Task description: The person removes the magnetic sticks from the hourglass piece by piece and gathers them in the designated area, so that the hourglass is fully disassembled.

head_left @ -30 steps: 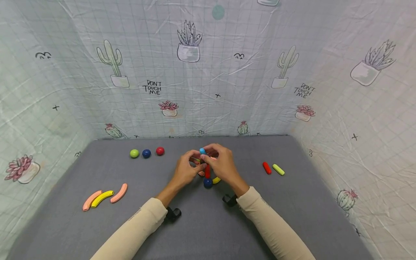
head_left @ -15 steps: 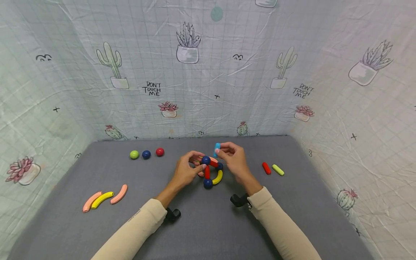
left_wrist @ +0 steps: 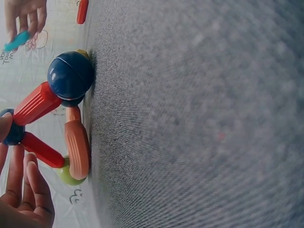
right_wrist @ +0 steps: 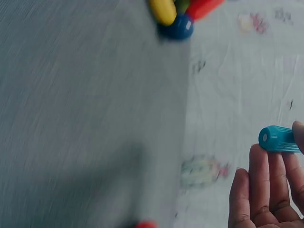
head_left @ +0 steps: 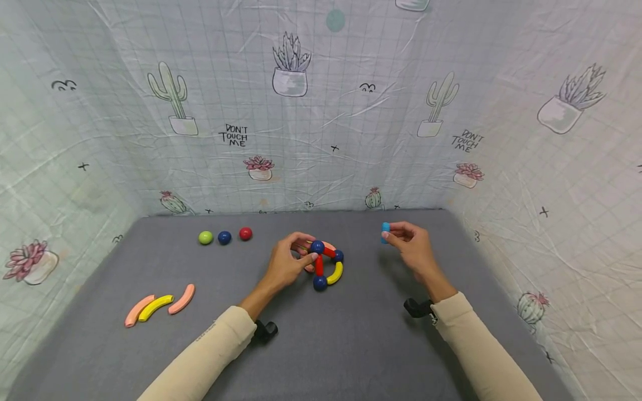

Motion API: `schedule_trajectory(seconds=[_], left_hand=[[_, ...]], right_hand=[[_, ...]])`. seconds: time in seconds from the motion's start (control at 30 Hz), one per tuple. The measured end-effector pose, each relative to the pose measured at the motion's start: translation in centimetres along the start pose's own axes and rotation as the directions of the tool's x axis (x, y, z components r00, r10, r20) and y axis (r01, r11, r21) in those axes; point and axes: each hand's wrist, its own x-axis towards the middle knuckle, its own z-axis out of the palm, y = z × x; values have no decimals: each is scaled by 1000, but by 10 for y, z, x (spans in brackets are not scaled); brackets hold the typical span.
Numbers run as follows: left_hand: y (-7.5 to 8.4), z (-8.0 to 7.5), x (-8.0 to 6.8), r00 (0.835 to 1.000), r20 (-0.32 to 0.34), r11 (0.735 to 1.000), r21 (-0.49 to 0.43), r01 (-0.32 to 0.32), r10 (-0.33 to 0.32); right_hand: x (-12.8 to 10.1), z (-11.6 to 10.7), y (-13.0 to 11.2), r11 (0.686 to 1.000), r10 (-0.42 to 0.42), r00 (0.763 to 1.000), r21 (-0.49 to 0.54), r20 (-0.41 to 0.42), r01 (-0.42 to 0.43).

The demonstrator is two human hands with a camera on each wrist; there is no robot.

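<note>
My left hand pinches the top blue ball of a small construction of magnetic balls and rods. Red rods slope down from that ball to lower balls, one of them blue and one green. A yellow curved rod and a salmon curved rod run along the base, close over the table. Away to the right, my right hand holds a light blue rod upright between thumb and fingertips, above the table.
Green, dark blue and red balls line the back left of the grey table. Nearer on the left lie two salmon curved rods and a yellow one. A red rod lies near my right hand.
My right hand has moved from the construction's top out to the right, carrying the light blue rod away from the top ball. My left hand has kept its hold on the construction.
</note>
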Motion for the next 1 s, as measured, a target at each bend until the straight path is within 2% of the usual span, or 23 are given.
schedule_trajectory(seconds=[0.17, 0.33, 0.57, 0.7, 1.0], left_hand=[[-1, 0, 0, 1000, 5, 1000, -8, 1, -1], [-1, -1, 0, 1000, 9, 1000, -15, 5, -4], [-1, -1, 0, 1000, 9, 1000, -13, 4, -4], [-1, -1, 0, 1000, 9, 1000, -11, 3, -3], [-1, -2, 0, 1000, 18, 1000, -7, -1, 1]], right_hand=[[2, -32, 22, 997, 8, 999, -79, -38, -11], [4, -61, 42, 984, 68, 995, -159, -72, -78], [9, -92, 69, 930, 188, 979, -305, -78, -203], [8, -101, 76, 895, 223, 973, -382, -64, -230], [7, -102, 78, 841, 210, 975, -495, -75, -219]])
